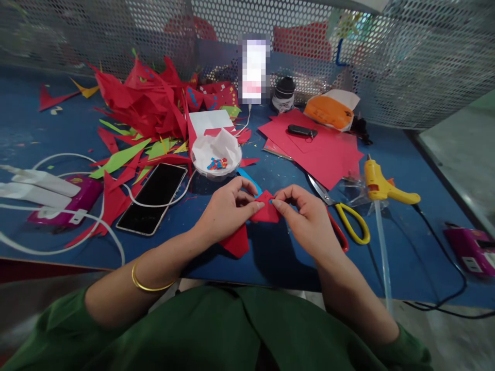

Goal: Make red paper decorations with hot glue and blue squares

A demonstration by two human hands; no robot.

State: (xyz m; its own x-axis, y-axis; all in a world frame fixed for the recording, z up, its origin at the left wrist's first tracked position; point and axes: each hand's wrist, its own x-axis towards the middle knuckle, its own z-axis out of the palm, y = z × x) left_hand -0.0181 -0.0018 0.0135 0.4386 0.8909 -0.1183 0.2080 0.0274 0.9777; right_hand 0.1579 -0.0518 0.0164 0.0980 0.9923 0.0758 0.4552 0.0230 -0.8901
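Note:
A small folded red paper piece (266,210) is held between my two hands above the blue table. My left hand (232,208) pinches its left side between thumb and fingers. At the paper's right edge, my right hand (301,214) also grips it with thumb and forefinger. Below my left hand is another red paper piece (237,243), partly covered by that hand. A blue strip (249,180) lies just behind the fingers. Beyond it stands a bowl (217,154) lined with white paper, with small blue and red bits (217,164) inside.
Scissors (351,221) and a yellow glue gun (381,185) lie at right, before red sheets (309,149) with a black key fob (301,131). At left are a dark phone (154,198), white cables and a red scrap pile (143,98). A lit phone (254,69) stands behind.

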